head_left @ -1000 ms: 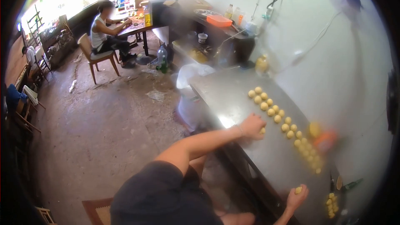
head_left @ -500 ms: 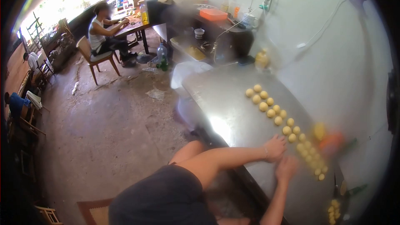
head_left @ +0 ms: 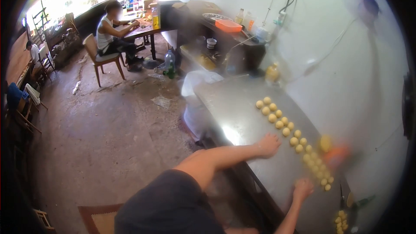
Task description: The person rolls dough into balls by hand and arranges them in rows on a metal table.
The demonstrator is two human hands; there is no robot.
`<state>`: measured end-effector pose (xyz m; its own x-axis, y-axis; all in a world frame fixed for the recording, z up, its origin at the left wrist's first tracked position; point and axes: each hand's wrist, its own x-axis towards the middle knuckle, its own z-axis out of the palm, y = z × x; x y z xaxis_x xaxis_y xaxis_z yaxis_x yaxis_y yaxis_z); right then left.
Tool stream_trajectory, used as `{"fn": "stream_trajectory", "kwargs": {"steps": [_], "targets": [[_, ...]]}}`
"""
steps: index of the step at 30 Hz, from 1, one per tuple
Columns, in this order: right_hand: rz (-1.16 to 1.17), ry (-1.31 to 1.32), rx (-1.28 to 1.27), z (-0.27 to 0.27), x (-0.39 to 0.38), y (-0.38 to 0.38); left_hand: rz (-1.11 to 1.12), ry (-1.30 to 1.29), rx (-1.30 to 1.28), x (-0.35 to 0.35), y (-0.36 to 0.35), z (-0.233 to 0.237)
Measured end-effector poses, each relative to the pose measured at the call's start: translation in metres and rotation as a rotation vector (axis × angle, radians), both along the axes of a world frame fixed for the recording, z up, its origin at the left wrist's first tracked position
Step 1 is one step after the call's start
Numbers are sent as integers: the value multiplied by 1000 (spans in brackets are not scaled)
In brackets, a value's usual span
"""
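Note:
My left hand is over the metal table, left of the rows of pale yellow balls. Its fingers curl downward and the palm is hidden. Lower on the table is my right hand, its fingers bent in, near the bottom end of the rows. What either hand holds, if anything, cannot be made out. The balls run slantwise down the table, some of them blurred. A smaller group of yellow pieces lies at the bottom right.
A blurred orange object and a yellow one stand by the wall side. A yellow container is at the table's far end. Beyond are an orange tray, bottles and a white tub. A person sits at another table.
My hands, close together before, are now apart: the left is farther left, the right lower down. The whole view has shifted slightly.

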<state>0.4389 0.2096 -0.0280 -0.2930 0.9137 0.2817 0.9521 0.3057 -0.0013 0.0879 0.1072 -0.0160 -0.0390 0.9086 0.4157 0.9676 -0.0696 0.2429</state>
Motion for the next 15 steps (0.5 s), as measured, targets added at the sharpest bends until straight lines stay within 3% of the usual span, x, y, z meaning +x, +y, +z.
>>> {"fn": "stream_trajectory", "kwargs": {"steps": [6,15], "targets": [[113,136,216,-26,13,-28,-90,47,115,10,-66,4],[188,226,236,-21,7,-42,-106,50,160,47,-54,1]]}}
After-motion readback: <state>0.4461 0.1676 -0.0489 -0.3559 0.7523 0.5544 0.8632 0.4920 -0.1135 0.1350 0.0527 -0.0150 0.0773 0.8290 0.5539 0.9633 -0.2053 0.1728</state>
